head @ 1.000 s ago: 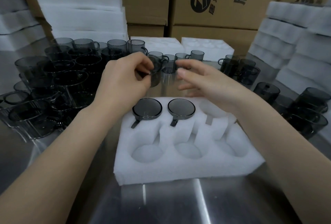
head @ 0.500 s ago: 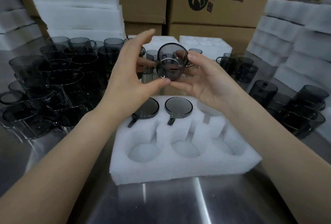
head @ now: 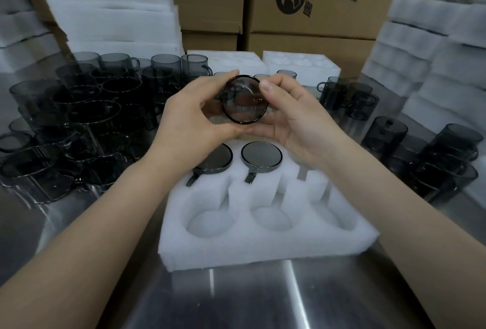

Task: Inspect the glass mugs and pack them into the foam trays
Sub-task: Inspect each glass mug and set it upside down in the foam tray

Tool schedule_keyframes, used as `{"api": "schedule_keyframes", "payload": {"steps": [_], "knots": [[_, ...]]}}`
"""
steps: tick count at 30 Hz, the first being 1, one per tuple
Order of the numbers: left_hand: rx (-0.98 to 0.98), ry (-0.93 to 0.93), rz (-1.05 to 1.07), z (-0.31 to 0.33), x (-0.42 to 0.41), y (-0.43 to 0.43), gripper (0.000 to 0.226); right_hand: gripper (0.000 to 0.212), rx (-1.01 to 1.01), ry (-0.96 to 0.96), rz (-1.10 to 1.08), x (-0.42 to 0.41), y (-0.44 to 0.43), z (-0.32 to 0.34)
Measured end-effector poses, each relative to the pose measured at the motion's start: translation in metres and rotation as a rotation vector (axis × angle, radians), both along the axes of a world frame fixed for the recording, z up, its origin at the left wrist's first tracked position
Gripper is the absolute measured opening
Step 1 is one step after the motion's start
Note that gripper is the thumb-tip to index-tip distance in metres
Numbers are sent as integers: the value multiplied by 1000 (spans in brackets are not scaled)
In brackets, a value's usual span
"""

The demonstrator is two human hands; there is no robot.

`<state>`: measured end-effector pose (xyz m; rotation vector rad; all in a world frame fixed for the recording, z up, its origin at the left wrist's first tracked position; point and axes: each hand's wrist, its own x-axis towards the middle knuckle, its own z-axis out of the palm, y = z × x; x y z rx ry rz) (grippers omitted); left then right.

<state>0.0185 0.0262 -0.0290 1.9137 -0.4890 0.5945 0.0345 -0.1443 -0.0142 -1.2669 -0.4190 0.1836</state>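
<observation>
Both hands (head: pixel 247 121) are gripping the mug (head: pixel 244 99), axis toward camera, directly above the tray's (head: pixel 263 244) vacant far-right pocket (head: pixel 302 168).

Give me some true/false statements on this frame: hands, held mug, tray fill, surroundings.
1. The left hand and the right hand together hold one glass mug off the table. True.
2. The near row of the foam tray is full. False: its three near cavities are empty, and the two packed mugs sit in the far row.
3. On both sides of the tray, loose mugs stand on the metal table. True.
4. Plastic crates are stacked behind the table. False: those are cardboard boxes.
</observation>
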Motion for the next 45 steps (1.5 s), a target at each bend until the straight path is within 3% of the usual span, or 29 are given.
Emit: {"api": "schedule_keyframes", "payload": {"steps": [11, 21, 26, 30, 34, 40, 45], "knots": [[306, -140, 55, 3, -4, -7, 66, 28, -120, -14, -189, -1, 5, -1], [237, -37, 75, 4, -6, -5, 73, 54, -485, -278, -241, -5, -1, 1], [124, 52, -8, 5, -4, -3, 61, 48, -450, -275, -156, -1, -8, -3], [69, 94, -16, 3, -1, 1, 60, 35, -179, -97, 22, 4, -15, -4], [-6, 99, -101, 2, 0, 4, 60, 31, -71, -30, 45, 5, -17, -3], [15, 85, -138, -1, 1, 3, 64, 15, -100, -30, -82, 3, -13, 0], [181, 53, -82, 1, 1, 1, 72, 25, -253, -103, -222, 2, -9, -1]]}}
